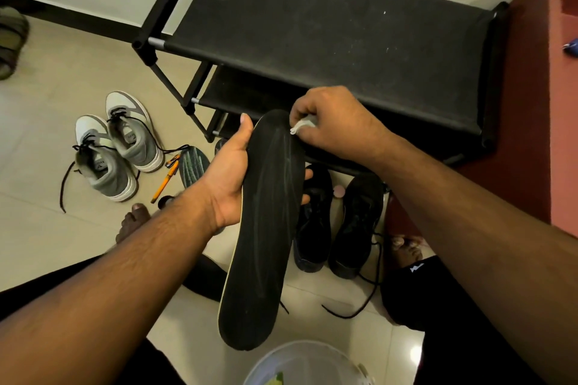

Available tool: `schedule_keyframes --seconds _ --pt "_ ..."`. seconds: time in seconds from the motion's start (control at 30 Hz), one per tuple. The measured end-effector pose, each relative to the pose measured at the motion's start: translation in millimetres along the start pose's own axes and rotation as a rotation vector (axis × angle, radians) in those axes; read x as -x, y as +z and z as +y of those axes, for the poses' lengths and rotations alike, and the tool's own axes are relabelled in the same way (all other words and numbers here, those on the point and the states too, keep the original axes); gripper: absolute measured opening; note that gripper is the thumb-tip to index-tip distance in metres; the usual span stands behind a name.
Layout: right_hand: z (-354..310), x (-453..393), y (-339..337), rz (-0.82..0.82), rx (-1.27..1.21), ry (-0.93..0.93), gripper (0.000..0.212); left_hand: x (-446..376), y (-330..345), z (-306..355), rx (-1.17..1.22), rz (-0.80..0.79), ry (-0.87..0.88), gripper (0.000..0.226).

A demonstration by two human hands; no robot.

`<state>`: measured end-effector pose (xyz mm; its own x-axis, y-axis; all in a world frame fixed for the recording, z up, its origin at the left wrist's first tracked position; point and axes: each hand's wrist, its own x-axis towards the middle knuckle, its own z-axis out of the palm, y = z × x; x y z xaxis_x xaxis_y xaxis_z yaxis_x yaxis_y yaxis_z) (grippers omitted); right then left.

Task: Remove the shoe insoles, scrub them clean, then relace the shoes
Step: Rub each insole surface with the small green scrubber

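Shoes: we count four – two grey [119, 147], two black [337, 219].
Left hand [231, 172]: grips black insole [266, 228].
Right hand [325, 125]: pinches brush [300, 127].
Basin [312, 356]: contents unclear.

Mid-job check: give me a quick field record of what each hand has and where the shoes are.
left hand: grips black insole at mid-length
right hand: pinches small whitish scrubbing item against insole's top end
black shoes: on floor beneath insole, laces loose
grey-white sneakers: on floor at left, laces loose
second insole: on floor beside sneakers
basin: bottom edge, below insole
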<state>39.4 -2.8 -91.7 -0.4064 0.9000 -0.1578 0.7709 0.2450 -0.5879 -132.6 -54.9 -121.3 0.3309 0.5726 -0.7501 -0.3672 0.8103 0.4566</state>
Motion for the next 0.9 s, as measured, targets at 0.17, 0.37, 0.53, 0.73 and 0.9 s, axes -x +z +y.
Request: schedule_keyframes --seconds 0.17,0.37,0.53,0.73,0.9 --pt "-11 11 2 -0.376 -0.016 -0.017 0.013 -2 -2 0 0.009 -0.001 0.045 0.077" --pt "-1 1 -3 0.046 0.035 -0.007 0.015 -2 5 -7 -0.025 -0.029 0.010 0.079" --pt "-13 13 -1 -0.366 -0.089 -0.015 0.016 -2 5 -7 -0.010 -0.043 0.024 0.077" --pt "-10 3 1 0.010 0.156 -0.049 0.013 1 9 -12 -0.035 -0.025 0.000 0.078" --pt "-17 13 0 -0.384 0.015 -0.015 0.016 2 9 -7 -0.015 -0.017 0.014 0.077"
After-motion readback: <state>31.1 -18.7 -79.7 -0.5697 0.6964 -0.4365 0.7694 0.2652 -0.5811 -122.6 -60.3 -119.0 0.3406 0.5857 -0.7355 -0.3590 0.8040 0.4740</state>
